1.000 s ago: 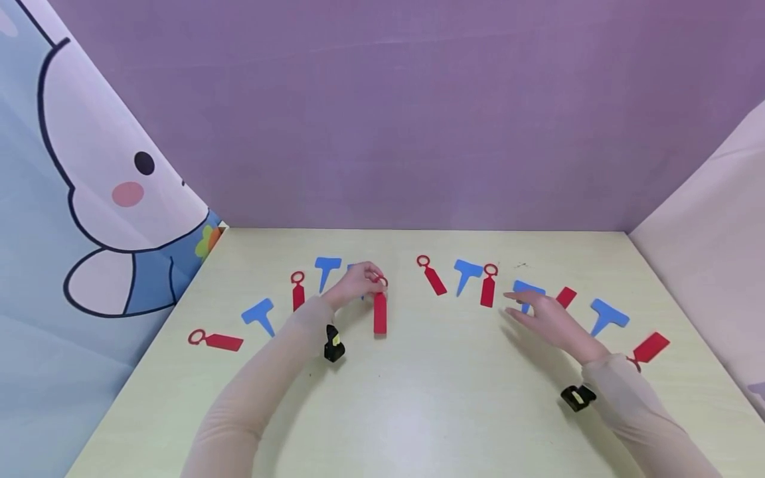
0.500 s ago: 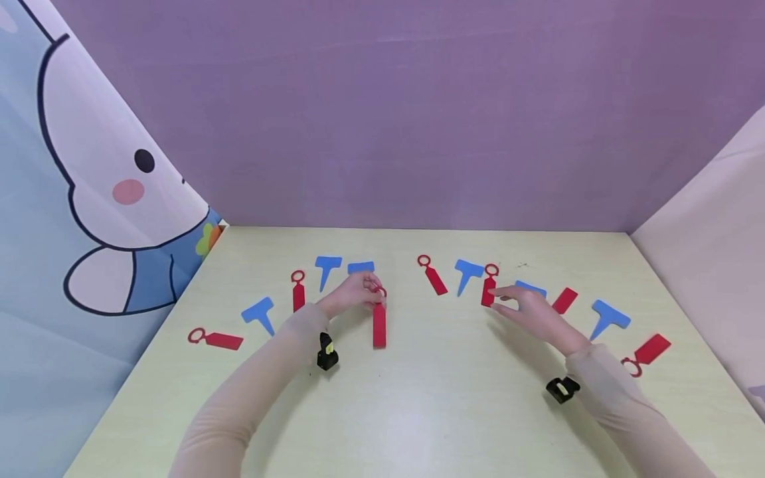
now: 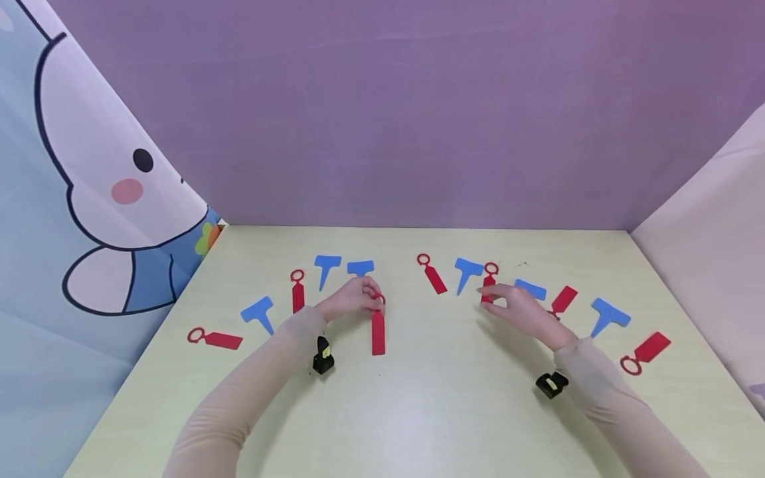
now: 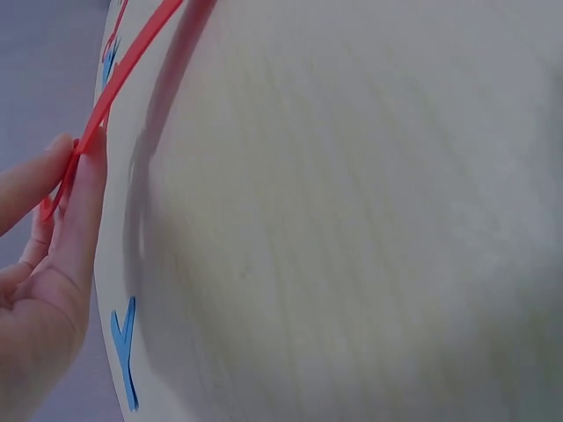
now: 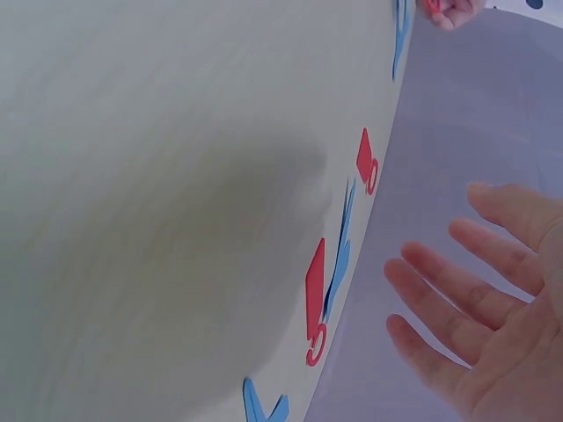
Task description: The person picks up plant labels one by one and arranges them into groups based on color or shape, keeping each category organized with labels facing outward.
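Note:
My left hand (image 3: 354, 297) pinches a flat red tag (image 3: 378, 333) by its ring end, between thumb and fingers. The tag's plain end points toward me. In the left wrist view the red tag (image 4: 127, 66) slants up from the fingertips, its shadow beside it on the table. My right hand (image 3: 521, 311) hovers at the right with fingers spread and holds nothing. Its fingertips overlap a red ring tag (image 3: 489, 281) in the head view, covering part of its body. Right behind that hand is a blue T-shaped plant label (image 3: 530, 288), its stem hidden.
Blue T-shaped labels and red ring tags lie in an arc across the pale table (image 3: 418, 411). Left are a blue label (image 3: 259, 311) and a red tag (image 3: 222, 340); right, a blue label (image 3: 609, 315) and a red tag (image 3: 651, 346). A purple backdrop (image 3: 406, 133) stands behind.
My right hand has moved left, from over the blue label to the red tag beside it. My left hand, still pinching its tag, has come slightly toward me, uncovering the blue label's top.

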A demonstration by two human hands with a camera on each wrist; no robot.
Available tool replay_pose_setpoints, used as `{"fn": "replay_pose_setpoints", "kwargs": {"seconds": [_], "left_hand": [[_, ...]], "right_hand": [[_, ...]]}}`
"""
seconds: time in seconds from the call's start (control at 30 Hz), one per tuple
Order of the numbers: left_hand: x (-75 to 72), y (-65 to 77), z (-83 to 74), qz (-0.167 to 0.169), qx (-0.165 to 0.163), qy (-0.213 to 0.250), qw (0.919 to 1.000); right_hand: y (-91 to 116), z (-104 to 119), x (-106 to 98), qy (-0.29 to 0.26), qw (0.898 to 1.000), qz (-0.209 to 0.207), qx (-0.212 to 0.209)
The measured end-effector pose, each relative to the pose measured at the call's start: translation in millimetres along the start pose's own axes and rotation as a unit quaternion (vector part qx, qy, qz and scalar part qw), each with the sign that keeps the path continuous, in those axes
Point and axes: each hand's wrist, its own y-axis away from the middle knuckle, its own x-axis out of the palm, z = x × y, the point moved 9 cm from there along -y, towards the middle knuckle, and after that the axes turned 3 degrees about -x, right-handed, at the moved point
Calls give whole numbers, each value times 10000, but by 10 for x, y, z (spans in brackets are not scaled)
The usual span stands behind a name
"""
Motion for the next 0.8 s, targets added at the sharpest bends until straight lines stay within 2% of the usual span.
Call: {"fn": "replay_pose_setpoints", "kwargs": {"seconds": [0.33,0.57,0.8], "left_hand": [[18,-38,50,-120,-21,-343,9993],[47,-60,51,-153,204,-679,9974],[76,-33,1,-233,126,-726,9970]], "right_hand": [[-4,7,22,-3,10000,-6,-93],[2,-25,54,-40,9999,119,39],[15,-65,83,-38,9997,182,126]]}}
